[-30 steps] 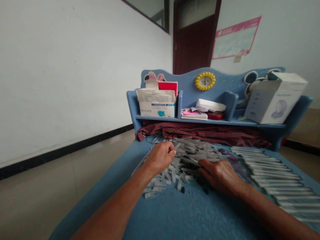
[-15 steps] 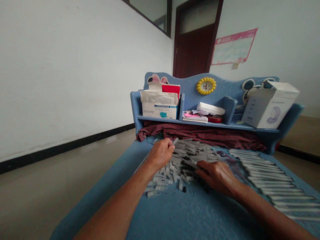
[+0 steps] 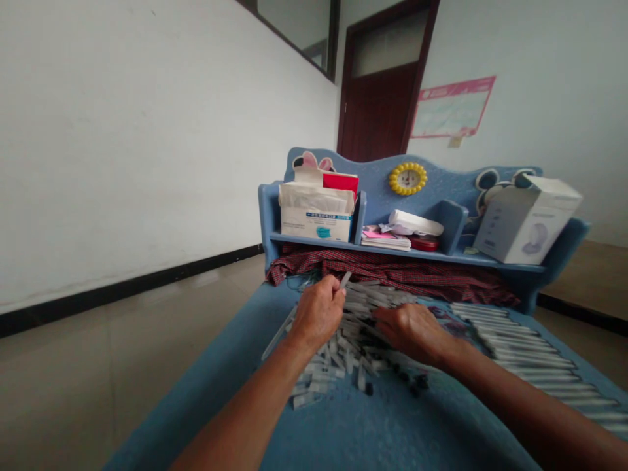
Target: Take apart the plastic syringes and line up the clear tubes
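My left hand (image 3: 321, 311) is closed at the far left of the pile, pinching a translucent grey pen cap (image 3: 346, 279) that points up past the thumb. Similar loose pen caps (image 3: 316, 379) are heaped on the blue table (image 3: 387, 432). Over the right part of the heap, my right hand (image 3: 417, 332) has its fingers curled down among the pieces. Its fingertips are partly hidden, so what they grip cannot be made out. Small black pieces (image 3: 419, 383) lie just below this hand. White pen-like sticks (image 3: 530, 356) form a row further right.
Behind the heap runs a checked red cloth (image 3: 392, 265), below a blue shelf (image 3: 324, 243). On the shelf stand a mask box (image 3: 314, 212), papers (image 3: 385, 241) and a white box (image 3: 527, 226). A long clear strip (image 3: 279, 333) lies near the table's left edge.
My right hand has moved up and slightly left over the heap, uncovering black pieces below it. My left hand still grips its pen cap. The camera view has tilted slightly.
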Demonstrator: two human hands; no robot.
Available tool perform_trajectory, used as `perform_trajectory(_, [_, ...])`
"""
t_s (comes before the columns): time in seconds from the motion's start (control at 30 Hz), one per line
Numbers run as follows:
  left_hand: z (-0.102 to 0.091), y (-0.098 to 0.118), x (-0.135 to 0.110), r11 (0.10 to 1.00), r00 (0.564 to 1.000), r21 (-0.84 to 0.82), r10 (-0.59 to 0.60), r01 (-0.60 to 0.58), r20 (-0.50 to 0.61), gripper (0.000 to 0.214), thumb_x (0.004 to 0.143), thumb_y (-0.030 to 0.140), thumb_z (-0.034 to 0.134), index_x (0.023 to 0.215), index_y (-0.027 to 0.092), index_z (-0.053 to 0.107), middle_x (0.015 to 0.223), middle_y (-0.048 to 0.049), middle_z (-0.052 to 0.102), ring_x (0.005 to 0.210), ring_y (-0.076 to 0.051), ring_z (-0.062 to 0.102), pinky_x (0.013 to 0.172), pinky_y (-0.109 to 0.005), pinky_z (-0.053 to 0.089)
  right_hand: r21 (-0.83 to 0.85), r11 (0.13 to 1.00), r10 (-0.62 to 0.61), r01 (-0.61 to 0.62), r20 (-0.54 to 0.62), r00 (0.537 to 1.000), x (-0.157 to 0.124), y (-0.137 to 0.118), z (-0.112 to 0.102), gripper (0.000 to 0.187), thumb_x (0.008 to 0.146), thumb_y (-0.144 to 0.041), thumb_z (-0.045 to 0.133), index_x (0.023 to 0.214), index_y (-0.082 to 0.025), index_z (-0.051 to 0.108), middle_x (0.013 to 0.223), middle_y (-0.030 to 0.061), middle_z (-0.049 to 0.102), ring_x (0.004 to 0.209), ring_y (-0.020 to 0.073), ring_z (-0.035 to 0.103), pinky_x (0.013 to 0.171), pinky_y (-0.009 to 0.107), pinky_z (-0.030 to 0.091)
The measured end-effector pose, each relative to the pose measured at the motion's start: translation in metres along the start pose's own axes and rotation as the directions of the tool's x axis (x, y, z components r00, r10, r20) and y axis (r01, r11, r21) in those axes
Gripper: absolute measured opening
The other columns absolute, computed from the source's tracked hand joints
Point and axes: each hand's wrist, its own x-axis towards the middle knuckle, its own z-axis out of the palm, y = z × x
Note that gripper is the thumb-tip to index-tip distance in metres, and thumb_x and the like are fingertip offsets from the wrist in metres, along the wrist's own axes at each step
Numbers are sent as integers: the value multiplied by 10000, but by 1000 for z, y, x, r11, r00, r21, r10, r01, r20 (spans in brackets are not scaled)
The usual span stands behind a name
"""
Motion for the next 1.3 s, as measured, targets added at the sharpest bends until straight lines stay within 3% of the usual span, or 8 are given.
perform_trajectory(0.2, [-11, 2, 1, 995, 997, 98, 18, -11, -74, 100, 840, 213, 477, 761, 187, 534, 625, 7, 596, 573, -135, 567, 544, -222, 357, -37, 993, -109, 108, -31, 994, 19, -1, 10, 253, 885, -214, 362, 901, -208, 615, 682, 68, 691, 590, 178, 641, 505, 229, 307])
perform_trajectory(0.43, [-19, 0, 0, 964, 988, 251, 112, -82, -105, 105, 858, 210, 442, 794, 182, 520, 684, -19, 611, 653, -167, 591, 600, -254, 370, -80, 977, -196, 197, 25, 980, 30, -1, 13, 252, 880, -176, 361, 898, -180, 612, 710, 91, 693, 619, 196, 648, 526, 234, 341])
perform_trajectory(0.83, [-21, -2, 2, 976, 989, 218, 39, -8, -141, 114, 852, 253, 462, 786, 197, 536, 655, 2, 605, 566, -131, 552, 521, -220, 337, -55, 971, -234, 235, 13, 972, 29, 2, 17, 223, 851, -127, 388, 845, -160, 609, 703, 97, 691, 606, 202, 647, 500, 250, 329])
perform_trajectory(1.3, [-23, -3, 5, 983, 990, 185, 39, -13, -137, 121, 843, 251, 461, 776, 194, 545, 654, -4, 610, 592, -137, 575, 544, -222, 370, -20, 988, -154, 155, 29, 988, 30, 3, 16, 262, 867, -171, 373, 843, -144, 632, 734, 129, 697, 676, 223, 667, 564, 256, 416])
